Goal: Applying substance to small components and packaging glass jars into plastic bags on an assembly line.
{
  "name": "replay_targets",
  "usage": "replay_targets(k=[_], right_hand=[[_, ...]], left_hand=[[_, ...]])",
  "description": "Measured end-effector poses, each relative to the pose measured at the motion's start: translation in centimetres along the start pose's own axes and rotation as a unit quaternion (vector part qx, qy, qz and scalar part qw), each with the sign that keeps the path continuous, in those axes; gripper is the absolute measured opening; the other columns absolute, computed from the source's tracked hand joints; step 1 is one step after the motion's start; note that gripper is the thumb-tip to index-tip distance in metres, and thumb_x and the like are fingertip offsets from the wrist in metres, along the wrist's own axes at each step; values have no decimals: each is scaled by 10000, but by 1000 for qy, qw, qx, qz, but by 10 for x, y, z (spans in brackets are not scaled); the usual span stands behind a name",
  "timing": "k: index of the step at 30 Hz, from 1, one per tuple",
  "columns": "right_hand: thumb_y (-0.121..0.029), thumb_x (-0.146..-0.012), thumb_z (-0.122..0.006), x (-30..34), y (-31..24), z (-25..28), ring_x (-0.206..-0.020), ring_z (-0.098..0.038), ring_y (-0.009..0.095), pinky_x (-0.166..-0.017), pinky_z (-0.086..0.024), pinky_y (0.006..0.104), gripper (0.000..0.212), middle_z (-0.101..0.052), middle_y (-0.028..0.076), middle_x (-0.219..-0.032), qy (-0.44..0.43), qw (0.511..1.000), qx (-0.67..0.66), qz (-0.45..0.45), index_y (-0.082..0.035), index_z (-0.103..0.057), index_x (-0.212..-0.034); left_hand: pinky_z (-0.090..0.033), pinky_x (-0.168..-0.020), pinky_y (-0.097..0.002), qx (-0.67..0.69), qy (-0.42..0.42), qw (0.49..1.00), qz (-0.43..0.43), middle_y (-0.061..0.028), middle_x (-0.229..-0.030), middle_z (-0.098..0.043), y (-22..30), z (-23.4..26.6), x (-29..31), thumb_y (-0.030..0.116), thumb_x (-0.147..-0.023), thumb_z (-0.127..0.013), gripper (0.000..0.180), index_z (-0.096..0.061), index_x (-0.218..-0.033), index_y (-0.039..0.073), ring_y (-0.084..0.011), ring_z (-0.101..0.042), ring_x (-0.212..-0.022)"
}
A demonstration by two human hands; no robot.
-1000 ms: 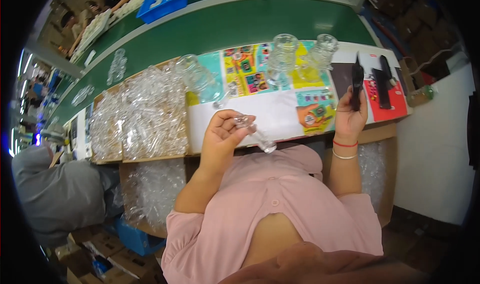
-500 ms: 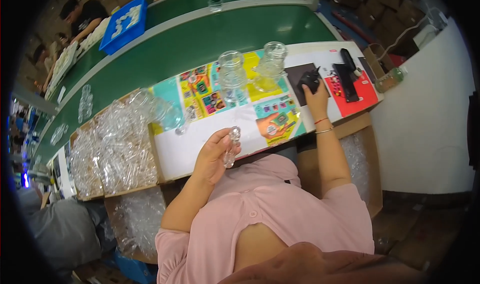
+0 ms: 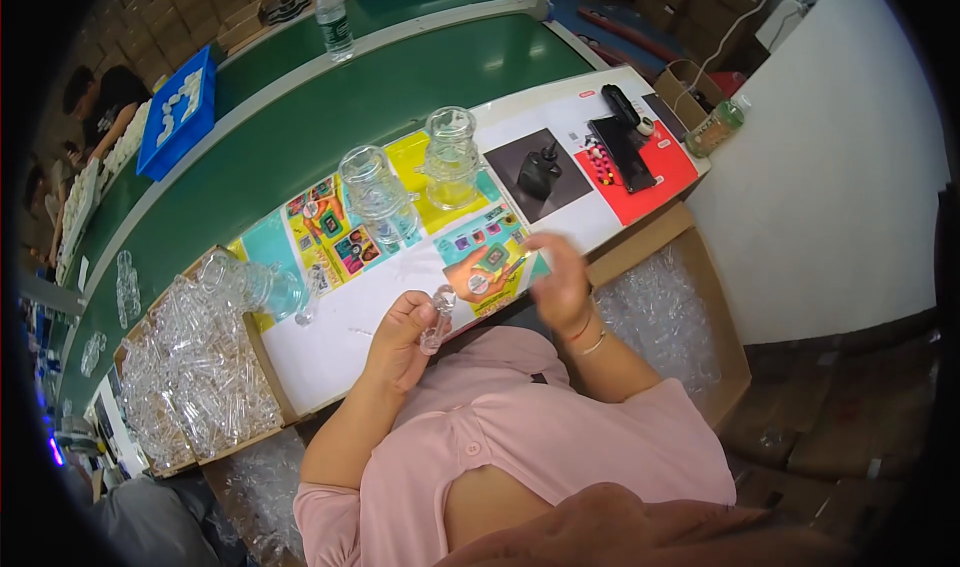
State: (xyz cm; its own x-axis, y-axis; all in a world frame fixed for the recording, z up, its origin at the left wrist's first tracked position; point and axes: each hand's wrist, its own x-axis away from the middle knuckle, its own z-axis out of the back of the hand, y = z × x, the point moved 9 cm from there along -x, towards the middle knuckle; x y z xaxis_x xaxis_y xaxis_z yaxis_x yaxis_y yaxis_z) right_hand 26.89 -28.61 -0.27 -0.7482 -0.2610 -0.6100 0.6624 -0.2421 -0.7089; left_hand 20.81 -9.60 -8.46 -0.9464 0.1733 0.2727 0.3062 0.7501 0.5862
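My left hand (image 3: 402,342) is closed round a small clear plastic piece (image 3: 438,319) with a rounded, knobbed shape, held upright just above the table's near edge. To its right my right hand (image 3: 562,287) hangs over the table edge, blurred by motion, its fingers stretched out and nothing visible in them. A small black object (image 3: 538,174) with short prongs sits on the dark square beyond it. Two large clear ribbed containers (image 3: 376,192) stand on the printed table cover, and a third clear container (image 3: 270,289) lies tilted to the left.
At the left, a carton (image 3: 290,392) is heaped with clear plastic parts. Another box (image 3: 735,362) with clear pieces stands below on the right. A black phone-like slab (image 3: 622,154) lies at the table's right. The green conveyor (image 3: 270,157) runs behind; a person works far left.
My right hand has let go of the black object and come back toward my left hand. The view has shifted right. My left hand still grips the clear piece.
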Motion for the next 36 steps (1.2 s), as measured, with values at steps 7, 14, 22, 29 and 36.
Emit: replay_targets(k=[7, 14, 22, 29, 36], right_hand=[[-154, -799, -619, 38, -7, -59, -959, -572, 242, -857, -427, 327, 386, -572, 125, -1062, -101, 955, -233, -156, -17, -493, -1137], [-106, -777, -603, -15, 88, 118, -1121, -446, 321, -958, -340, 381, 380, -492, 195, -1159, 238, 935, 252, -80, 12, -476, -1114], [-305, -659, -713, -13, 190, 197, -1127, -409, 353, -1013, -223, 490, 643, -487, 186, -1155, 167, 873, 406, -212, -6, -440, -1159], [-266, -601, -739, -11, 159, 170, -1005, -459, 310, -931, -320, 421, 627, -519, 132, -1081, 133, 893, 399, -163, -34, -469, -1118], [-234, -585, -742, -15, 158, 176, -964, -465, 286, -909, -328, 420, 599, -520, 121, -1022, 152, 899, 389, -132, -30, -466, -1076]], left_hand=[[-486, -633, -251, -38, -37, 996, 73, -74, -788, -608, -28, -16, -6, 181, -768, -678, 221, -516, -860, 60, -153, -585, -676], [-441, -653, -228, -325, 113, 928, -141, -47, -809, -570, 15, 23, -3, 91, -781, -639, 202, -517, -928, 28, -126, -541, -692], [-427, -702, -259, -631, 155, 688, -325, -58, -865, -551, 31, 10, 2, -16, -709, -654, 234, -559, -920, 15, -140, -507, -744], [-428, -695, -279, -697, 151, 629, -309, -81, -842, -538, 25, 3, -8, -14, -675, -670, 267, -571, -921, 19, -184, -509, -731], [-436, -686, -281, -713, 168, 617, -287, -85, -849, -539, 22, -4, -17, 6, -691, -671, 250, -572, -920, 21, -188, -519, -744]])
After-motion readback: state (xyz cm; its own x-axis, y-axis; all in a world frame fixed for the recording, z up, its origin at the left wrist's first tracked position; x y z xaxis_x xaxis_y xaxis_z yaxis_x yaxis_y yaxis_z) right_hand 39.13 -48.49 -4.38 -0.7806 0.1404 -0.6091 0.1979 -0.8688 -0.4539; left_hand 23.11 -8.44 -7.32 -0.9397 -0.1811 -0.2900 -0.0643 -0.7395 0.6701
